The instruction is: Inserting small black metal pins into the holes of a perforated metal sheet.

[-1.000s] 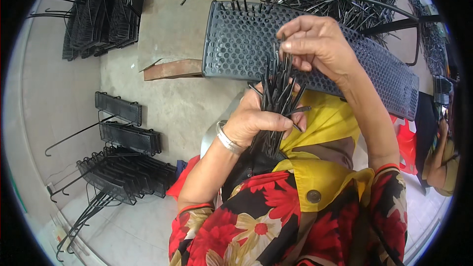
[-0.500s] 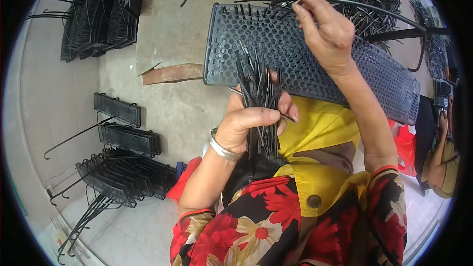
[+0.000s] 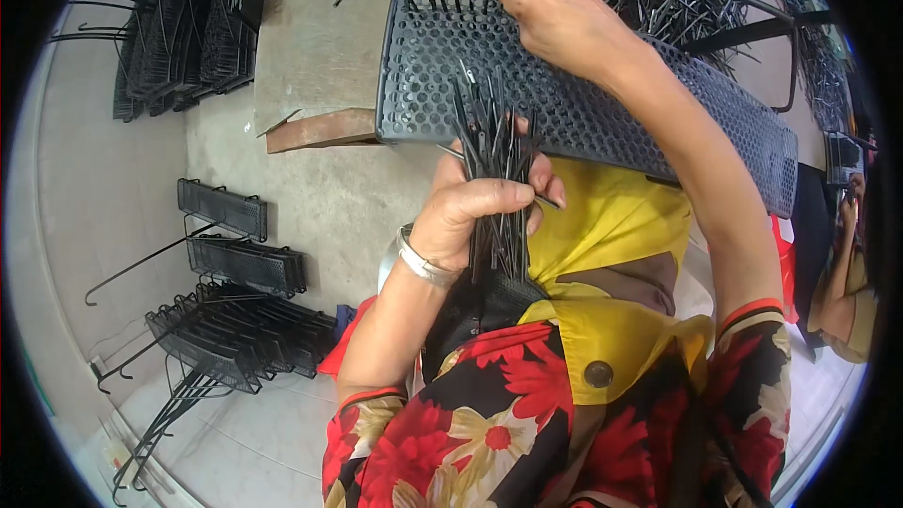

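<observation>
Clutching a fat bundle of thin, straight, black strips (image 3: 489, 155) (plastic or metal, hard to say) in the left hand (image 3: 461, 212), near side and roughly centre, wrapping the fingers snugly round it and laying the thumb across the front. Letting the far ends fan out in front of a long, black, perforated panel with a raised rim (image 3: 423, 66), stretching from left to right just beyond a bright yellow cloth (image 3: 611, 212). Reaching over that panel with the right hand (image 3: 550, 14), curling the fingers in at the far rim, just beside a row of short, black, stick-like pieces (image 3: 455, 2) over on the left. Showing too little of those fingertips, so can't tell whether pinching a strip or holding nothing.

Looking like fiddly work, so probably doing best by going slow at that far rim, approaching from above and not brushing the neighbouring pieces. Maybe worth gripping the bundle a touch looser too, leaving single strips easy to slide free without dropping the lot. Also seeing a big, tangled heap of black strips (image 3: 649, 2) beyond the far rim, and stacked, black, perforated racks (image 3: 212, 343) well apart on the left.
</observation>
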The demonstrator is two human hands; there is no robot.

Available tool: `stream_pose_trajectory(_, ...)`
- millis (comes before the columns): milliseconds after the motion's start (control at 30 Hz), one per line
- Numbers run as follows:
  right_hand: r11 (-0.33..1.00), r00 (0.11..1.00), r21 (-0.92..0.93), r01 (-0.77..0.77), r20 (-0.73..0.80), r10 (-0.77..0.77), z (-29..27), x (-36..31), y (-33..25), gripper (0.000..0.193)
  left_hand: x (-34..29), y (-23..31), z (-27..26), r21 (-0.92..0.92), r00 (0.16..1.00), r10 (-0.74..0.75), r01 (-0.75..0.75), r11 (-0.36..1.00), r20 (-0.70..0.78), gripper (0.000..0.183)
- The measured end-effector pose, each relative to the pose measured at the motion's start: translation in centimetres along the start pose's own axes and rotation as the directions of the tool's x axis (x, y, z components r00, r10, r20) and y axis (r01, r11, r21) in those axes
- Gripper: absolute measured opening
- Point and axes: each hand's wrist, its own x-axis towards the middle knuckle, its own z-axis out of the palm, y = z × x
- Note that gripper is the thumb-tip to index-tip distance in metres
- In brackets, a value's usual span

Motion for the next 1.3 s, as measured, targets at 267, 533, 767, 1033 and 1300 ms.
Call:
stream_pose_trajectory(267,0.391,0.864,0.779,-0.490,0.373,0.338,-3.8,-4.6,-2.3,0.031,-0.1,0.0,0.1,0.029,0.999,0.050,-0.050,0.998,-0.010,0.049)
stream_pose_trajectory(533,0.271,0.821,0.816,-0.511,0.370,0.434,-2.9,-6.9,-4.2,0.007,0.0,0.0,0.4,0.139,0.996,0.031,-0.018,0.990,-0.089,0.047)
stream_pose_trajectory(767,0.416,0.695,0.890,-0.183,-0.182,0.696,-3.9,-5.6,-0.7,0.008,0.1,0.0,0.1,0.016,1.000,0.004,-0.004,1.000,-0.018,0.049)
stream_pose_trajectory(1033,0.918,0.763,0.369,-0.142,-0.551,0.340,-2.2,-4.7,0.0,0.008,-0.2,0.1,0.2,-0.012,0.998,-0.015,0.014,1.000,-0.053,0.049)
stream_pose_trajectory(1300,0.913,0.815,0.404,0.056,-0.547,0.193,0.2,-5.4,0.3,0.010,-0.2,0.1,0.2,-0.019,0.997,-0.035,0.034,0.999,-0.063,0.047)
